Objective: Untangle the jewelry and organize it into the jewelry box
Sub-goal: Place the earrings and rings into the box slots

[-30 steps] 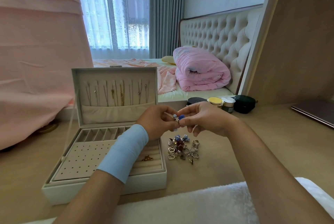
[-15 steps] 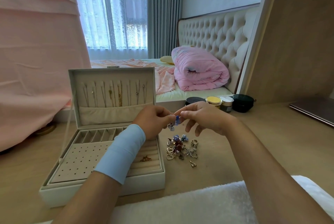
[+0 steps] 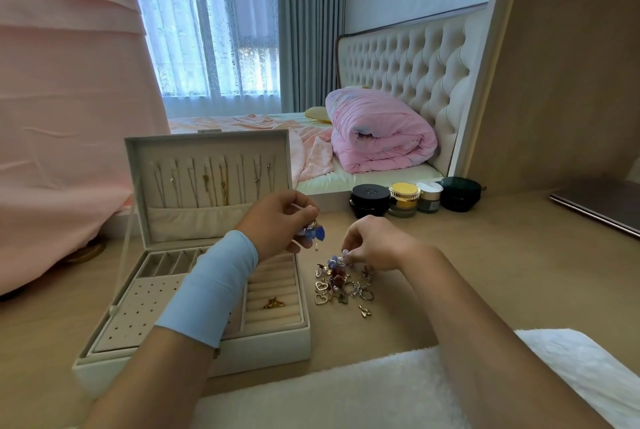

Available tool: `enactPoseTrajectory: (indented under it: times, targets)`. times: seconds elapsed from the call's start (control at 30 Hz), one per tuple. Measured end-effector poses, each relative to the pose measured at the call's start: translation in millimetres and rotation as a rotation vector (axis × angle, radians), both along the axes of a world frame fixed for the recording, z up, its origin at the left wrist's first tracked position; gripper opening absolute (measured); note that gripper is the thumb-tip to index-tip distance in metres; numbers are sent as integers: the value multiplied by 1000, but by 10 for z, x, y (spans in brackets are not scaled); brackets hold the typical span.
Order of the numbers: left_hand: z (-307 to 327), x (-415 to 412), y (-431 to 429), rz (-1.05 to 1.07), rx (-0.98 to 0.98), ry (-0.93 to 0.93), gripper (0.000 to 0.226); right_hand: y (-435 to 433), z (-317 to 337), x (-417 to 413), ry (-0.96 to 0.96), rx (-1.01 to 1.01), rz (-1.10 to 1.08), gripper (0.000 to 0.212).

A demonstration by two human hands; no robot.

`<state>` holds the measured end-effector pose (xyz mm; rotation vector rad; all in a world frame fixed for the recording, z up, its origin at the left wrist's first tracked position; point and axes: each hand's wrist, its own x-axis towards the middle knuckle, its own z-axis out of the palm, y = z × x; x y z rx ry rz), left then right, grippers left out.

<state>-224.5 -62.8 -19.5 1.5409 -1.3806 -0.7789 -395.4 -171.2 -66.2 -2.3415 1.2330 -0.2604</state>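
1. The open cream padded jewelry box (image 3: 270,349) sits at the left of the pale wooden desk (image 3: 485,273). Thin chains (image 3: 221,183) hang in its lid, and a small gold piece (image 3: 273,303) lies in the ring rolls.
2. Above the box's right edge, the left hand (image 3: 277,221) pinches a blue-petalled dangling earring (image 3: 317,233), lifted clear of the desk.
3. Just right of the box lies the tangled heap of silver hearts, rings and beads (image 3: 341,285). The right hand (image 3: 375,243) pinches a piece at its top.
4. Sorting looks early. The blue earring likely goes into the box next, which calls for a careful, snag-free placement.
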Motion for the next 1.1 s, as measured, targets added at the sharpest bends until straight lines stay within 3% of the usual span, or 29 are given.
enactPoseTrajectory:
  times: [0.2,0.4,0.5,0.73,1.1]
  targets:
    - [66,146,140,32,3,-17,10,101,192,1,-242,64,24,3]
    - [161,628,434,123,73,-128,17,333,426,145,-654,328,101,18]
    - [163,863,609,170,59,-186,13,505,481,310,-752,414,150,19]
    - [58,1180,737,222,55,-360,14,848,477,755,-709,461,190,18]
    - [-124,1258,621,313,123,-488,15,939,435,1450,-450,190,65,7]
